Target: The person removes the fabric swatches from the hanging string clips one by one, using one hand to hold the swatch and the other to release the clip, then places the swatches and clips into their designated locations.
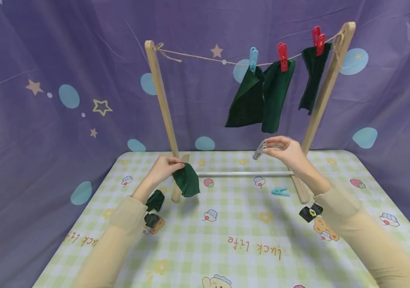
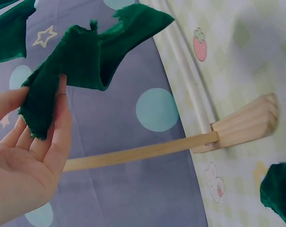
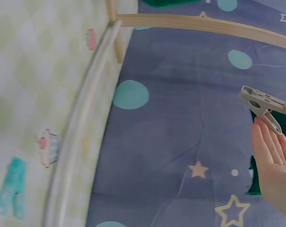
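My left hand [image 1: 164, 168] pinches a dark green cloth [image 1: 187, 181] by its upper corner, and the rest of it hangs down near the left post. In the left wrist view the green cloth [image 2: 81, 56] is held between thumb and fingers. On the right, my right hand [image 1: 286, 150] grips a grey clothespin [image 1: 260, 150] between thumb and fingertips; the right wrist view shows the grey clothespin [image 3: 263, 106] with its nose pointing away from the palm. Above, a string [image 1: 201, 58] carries green cloths [image 1: 246, 100] under a blue clothespin [image 1: 253, 59] and red clothespins [image 1: 282, 56].
Wooden posts [image 1: 163, 100] with a white crossbar [image 1: 244, 174] hold the string. A blue clothespin [image 1: 280, 192] lies on the checkered tablecloth [image 1: 241, 216]. Green cloth [image 1: 155, 201] lies beside my left forearm, close to a dark wrist strap [image 1: 151, 220]. Behind hangs a purple curtain [image 1: 93, 60].
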Demonstrator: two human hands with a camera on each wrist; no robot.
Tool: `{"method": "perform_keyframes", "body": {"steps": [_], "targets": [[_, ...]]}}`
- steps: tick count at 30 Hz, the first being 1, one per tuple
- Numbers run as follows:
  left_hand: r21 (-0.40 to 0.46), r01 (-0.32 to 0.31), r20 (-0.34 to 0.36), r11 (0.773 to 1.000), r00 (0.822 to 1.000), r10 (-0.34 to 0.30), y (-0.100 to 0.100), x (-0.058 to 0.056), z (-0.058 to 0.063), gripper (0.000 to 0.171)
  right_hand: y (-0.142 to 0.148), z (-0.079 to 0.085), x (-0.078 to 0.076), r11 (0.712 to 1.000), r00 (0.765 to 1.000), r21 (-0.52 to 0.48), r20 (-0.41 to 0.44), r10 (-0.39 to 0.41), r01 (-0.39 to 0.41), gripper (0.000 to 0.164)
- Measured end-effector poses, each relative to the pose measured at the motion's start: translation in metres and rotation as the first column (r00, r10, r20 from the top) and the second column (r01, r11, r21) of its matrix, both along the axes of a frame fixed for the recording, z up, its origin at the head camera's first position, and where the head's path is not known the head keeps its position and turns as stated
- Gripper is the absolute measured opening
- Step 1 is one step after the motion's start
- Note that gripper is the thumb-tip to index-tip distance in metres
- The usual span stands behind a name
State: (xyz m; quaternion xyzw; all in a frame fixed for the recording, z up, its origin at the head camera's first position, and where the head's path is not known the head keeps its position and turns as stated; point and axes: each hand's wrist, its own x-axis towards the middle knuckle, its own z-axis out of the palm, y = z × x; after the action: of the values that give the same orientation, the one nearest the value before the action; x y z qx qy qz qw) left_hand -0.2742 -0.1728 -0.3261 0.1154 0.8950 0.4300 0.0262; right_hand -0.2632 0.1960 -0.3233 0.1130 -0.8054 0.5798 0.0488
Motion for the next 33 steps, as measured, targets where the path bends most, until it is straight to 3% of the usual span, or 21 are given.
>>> {"method": "perform_keyframes", "body": {"steps": [8, 15, 21, 26, 33], "targets": [[-0.068, 0.039, 0.035, 0.997, 0.999, -0.037, -0.010, 0.005, -0.008, 0.019, 0.006, -0.021, 0.006, 0.998, 0.996, 0.021, 0.066, 0.064, -0.065, 0.045], [-0.124, 0.082, 0.130, 0.989, 0.989, -0.066, -0.019, 0.006, -0.014, 0.017, 0.012, -0.041, 0.011, 0.993, 0.992, 0.016, 0.043, 0.118, -0.119, 0.045], [-0.096, 0.101, 0.179, 0.990, 0.980, -0.083, -0.029, 0.008, -0.020, 0.019, 0.021, -0.059, 0.015, 0.988, 0.986, 0.051, 0.085, 0.143, -0.147, 0.045], [-0.087, 0.115, 0.205, 0.990, 0.974, -0.095, -0.042, 0.010, -0.025, 0.023, 0.028, -0.074, 0.020, 0.984, 0.976, 0.027, 0.137, 0.171, -0.176, 0.045], [-0.010, 0.110, 0.245, 0.994, 0.964, -0.104, -0.055, 0.016, -0.029, 0.030, 0.042, -0.093, 0.025, 0.981, 0.971, -0.029, 0.142, 0.192, -0.190, 0.043]]}}
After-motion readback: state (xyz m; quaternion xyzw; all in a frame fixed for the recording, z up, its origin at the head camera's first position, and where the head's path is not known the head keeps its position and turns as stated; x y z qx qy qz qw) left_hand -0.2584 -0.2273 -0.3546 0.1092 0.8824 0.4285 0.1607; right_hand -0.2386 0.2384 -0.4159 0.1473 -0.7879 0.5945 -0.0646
